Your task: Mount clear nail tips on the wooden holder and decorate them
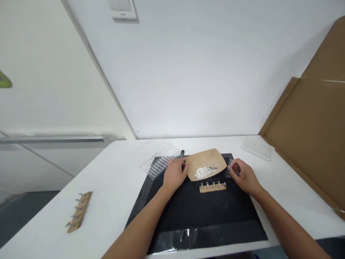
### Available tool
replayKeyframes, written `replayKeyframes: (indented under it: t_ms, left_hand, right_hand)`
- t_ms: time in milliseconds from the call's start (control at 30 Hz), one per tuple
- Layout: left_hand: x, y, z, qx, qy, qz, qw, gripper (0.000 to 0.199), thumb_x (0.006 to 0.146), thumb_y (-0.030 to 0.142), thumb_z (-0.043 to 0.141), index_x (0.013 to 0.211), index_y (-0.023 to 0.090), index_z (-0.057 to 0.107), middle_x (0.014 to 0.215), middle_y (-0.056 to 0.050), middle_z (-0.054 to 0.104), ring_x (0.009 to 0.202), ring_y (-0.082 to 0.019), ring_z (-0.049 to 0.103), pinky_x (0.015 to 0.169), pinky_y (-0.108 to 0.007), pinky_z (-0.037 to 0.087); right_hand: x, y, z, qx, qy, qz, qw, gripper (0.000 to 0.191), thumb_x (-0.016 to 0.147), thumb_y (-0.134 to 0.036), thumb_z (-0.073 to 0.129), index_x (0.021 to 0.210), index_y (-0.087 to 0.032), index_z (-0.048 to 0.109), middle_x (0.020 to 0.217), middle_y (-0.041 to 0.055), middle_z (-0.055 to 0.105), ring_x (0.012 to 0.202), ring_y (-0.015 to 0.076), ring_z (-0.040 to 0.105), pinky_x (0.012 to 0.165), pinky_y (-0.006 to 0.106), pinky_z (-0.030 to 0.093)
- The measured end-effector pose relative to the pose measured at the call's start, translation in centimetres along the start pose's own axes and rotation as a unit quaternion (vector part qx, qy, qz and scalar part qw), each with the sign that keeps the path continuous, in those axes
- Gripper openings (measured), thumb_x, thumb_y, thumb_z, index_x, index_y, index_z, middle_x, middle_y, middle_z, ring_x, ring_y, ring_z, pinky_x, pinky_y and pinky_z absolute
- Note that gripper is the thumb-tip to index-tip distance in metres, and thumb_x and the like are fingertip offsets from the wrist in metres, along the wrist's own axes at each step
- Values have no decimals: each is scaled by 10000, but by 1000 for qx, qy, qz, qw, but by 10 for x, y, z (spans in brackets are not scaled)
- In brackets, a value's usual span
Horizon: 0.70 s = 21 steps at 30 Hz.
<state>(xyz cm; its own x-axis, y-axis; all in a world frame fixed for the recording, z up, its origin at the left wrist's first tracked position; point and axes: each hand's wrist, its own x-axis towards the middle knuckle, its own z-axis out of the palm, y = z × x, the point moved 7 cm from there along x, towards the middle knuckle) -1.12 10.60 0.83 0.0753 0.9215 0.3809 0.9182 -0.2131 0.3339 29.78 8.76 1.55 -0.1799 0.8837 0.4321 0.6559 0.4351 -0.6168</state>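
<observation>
My left hand [175,173] rests by the left edge of a brown paper tray [192,163], its fingers bent; whatever lies between them is too small to tell. White bits and thin sticks lie in the tray. Beside that hand is a clear sheet of nail-shaped pieces [159,166]. On the right, thumb and fingertips of my right hand [241,174] come together over several small clear strips [228,169]. A wooden strip with several upright clips [212,187] sits in front of the tray on the black mat [205,212].
Another wooden strip with clips [79,212] lies on the white table [115,201] at the left. A dark cylindrical thing [182,153] is behind my left hand. At the back right are a translucent tray [258,149] and a tall cardboard panel [318,133].
</observation>
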Motion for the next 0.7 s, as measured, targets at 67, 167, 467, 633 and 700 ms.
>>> replayKeyframes:
  t_ms: [67,167,467,633,700]
  left_hand:
    - [0,2,0,-2,-6,6,1000,345,988,277,511,1231,170,732,943,-77,792,955,-276,682,948,-413,537]
    - [1,5,-3,4,-17,12,1000,338,1015,295,497,1218,183,743,985,-79,803,974,-265,698,969,-400,533]
    - [-2,-11,-7,87,-26,-83,992,322,1062,314,465,1039,177,756,1019,-123,768,970,-274,722,811,-343,537]
    - [-4,-6,-9,137,-30,-106,984,342,1068,385,470,1174,168,713,1130,-140,702,967,-283,708,769,-346,545]
    - [-5,-5,-9,160,-34,-113,980,362,1064,385,473,1164,127,707,1132,-169,677,994,-310,693,782,-371,553]
  right_hand:
    - [-1,0,3,11,-13,-6,1000,151,976,-356,597,906,-221,591,754,0,610,670,184,585,631,306,468]
    - [-2,-1,6,22,-22,-12,999,139,981,-346,591,957,-210,611,803,16,640,702,185,608,654,307,501]
    - [-2,3,-9,3,5,-46,999,322,1094,-368,457,1251,-213,692,1004,84,669,924,247,651,843,414,562]
    - [-7,-7,-4,46,-49,-49,997,255,1078,-357,519,1131,-242,740,969,75,700,889,241,682,789,385,578]
    - [-8,-8,-4,49,-51,-40,997,222,1066,-361,548,1104,-247,735,1002,76,717,928,249,696,814,391,579]
